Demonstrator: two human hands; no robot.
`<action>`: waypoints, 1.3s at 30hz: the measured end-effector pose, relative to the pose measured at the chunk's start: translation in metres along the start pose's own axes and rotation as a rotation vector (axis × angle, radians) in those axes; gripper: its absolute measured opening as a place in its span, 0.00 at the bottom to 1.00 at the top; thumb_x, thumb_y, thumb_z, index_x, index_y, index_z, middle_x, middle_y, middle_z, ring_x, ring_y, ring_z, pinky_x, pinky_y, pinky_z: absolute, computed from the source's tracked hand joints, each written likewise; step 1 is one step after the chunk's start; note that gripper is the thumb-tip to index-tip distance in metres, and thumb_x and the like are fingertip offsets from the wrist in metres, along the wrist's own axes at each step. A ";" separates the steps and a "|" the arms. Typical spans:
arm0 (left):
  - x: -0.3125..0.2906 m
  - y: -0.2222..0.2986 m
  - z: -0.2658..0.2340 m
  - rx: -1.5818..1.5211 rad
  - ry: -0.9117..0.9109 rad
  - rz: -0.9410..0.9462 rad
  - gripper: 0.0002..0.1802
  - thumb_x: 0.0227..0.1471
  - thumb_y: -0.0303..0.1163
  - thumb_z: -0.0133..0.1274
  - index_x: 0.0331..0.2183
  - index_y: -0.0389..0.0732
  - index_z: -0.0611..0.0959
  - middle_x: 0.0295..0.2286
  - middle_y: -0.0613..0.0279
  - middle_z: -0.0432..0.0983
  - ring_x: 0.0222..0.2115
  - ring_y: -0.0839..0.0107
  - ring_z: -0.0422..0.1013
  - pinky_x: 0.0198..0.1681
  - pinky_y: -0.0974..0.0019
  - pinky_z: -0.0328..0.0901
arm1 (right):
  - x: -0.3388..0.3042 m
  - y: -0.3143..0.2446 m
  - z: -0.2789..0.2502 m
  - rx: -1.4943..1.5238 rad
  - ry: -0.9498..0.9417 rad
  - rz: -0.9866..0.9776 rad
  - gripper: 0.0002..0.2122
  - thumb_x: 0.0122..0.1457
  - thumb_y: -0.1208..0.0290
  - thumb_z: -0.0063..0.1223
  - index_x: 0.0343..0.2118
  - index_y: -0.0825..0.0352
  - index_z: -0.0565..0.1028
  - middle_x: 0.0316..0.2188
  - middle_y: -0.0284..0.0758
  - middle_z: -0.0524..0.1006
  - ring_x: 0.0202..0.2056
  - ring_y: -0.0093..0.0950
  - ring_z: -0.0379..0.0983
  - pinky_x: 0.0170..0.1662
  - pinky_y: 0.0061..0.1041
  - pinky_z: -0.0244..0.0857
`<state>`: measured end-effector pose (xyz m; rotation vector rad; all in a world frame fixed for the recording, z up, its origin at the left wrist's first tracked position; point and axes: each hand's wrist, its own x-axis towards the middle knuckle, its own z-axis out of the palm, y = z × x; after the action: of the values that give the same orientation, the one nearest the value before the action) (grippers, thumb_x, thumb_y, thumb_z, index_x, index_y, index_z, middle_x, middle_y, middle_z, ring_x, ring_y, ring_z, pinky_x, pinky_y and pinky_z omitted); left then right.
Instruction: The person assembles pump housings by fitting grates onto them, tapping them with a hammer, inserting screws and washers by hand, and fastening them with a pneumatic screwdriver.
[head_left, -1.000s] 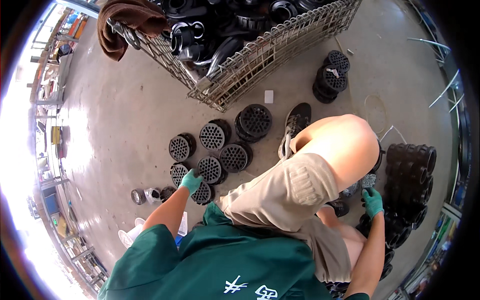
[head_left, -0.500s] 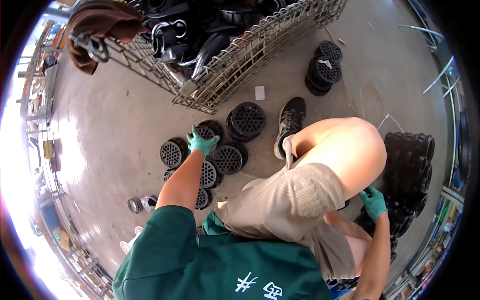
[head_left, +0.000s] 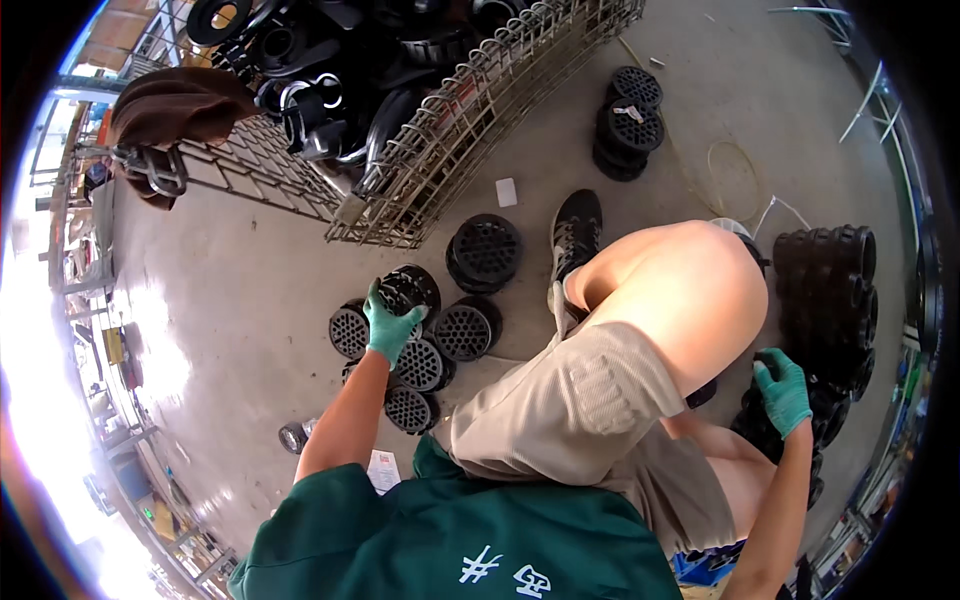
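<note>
My left hand (head_left: 393, 328), in a green glove, is closed around the rim of a black round grate (head_left: 412, 288) with a honeycomb of holes. The grate is tilted, so its side wall shows. Close around it on the floor stand similar grates: one grate (head_left: 348, 330) to its left, a larger one (head_left: 467, 330) to its right, and two grates (head_left: 420, 364) nearer my body. My gloved right hand (head_left: 784, 392) hovers beside a pile of black ribbed parts (head_left: 825, 270) at the right. Its fingers are loosely bent and apart, with nothing visible in them.
A wire cage (head_left: 440, 160) full of black parts stands ahead, with a brown cloth (head_left: 180, 105) over its corner. A taller grate stack (head_left: 484, 250) is near my shoe (head_left: 577, 235). More stacked grates (head_left: 628, 130) stand farther off, by a thin hose (head_left: 735, 170). Shelving lines both sides.
My left hand has taken hold of the grate, which has tipped from lying flat. My right hand has moved slightly right, away from my leg. The view has shifted a little.
</note>
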<state>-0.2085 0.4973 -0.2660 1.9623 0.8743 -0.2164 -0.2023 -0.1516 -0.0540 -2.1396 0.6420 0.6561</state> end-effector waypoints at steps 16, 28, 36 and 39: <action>-0.192 0.348 -0.007 -0.144 -0.227 1.455 0.75 0.22 0.51 0.79 0.68 0.51 0.53 0.62 0.39 0.47 0.63 0.41 0.50 0.62 0.40 0.58 | -0.127 -0.275 0.078 0.403 -0.088 -1.113 0.42 0.44 0.72 0.71 0.64 0.72 0.61 0.52 0.44 0.75 0.50 0.33 0.74 0.54 0.33 0.70; -0.250 0.428 0.097 -0.086 -1.084 1.444 0.60 0.40 0.54 0.68 0.66 0.39 0.58 0.64 0.48 0.55 0.63 0.53 0.58 0.67 0.50 0.54 | -0.171 -0.146 0.018 0.859 0.130 -0.881 0.42 0.51 0.58 0.67 0.64 0.70 0.57 0.49 0.48 0.76 0.49 0.40 0.75 0.54 0.36 0.68; -0.264 0.396 0.195 -0.091 -1.787 0.863 0.41 0.60 0.52 0.46 0.68 0.44 0.58 0.65 0.49 0.57 0.66 0.52 0.54 0.64 0.42 0.56 | -0.367 0.059 0.008 0.801 1.331 -0.401 0.26 0.66 0.55 0.53 0.56 0.74 0.70 0.48 0.46 0.78 0.42 0.35 0.81 0.45 0.30 0.76; -0.294 0.364 0.208 -0.225 -1.582 0.821 0.46 0.57 0.59 0.46 0.66 0.38 0.60 0.61 0.44 0.63 0.54 0.44 0.71 0.49 0.44 0.77 | -0.415 0.164 0.073 0.961 1.433 0.117 0.21 0.66 0.58 0.54 0.55 0.69 0.72 0.45 0.42 0.80 0.43 0.34 0.81 0.46 0.32 0.76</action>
<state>-0.1436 0.0736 0.0147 1.1812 -0.8638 -0.9164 -0.6295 -0.0923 0.0825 -1.3177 1.4070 -1.1194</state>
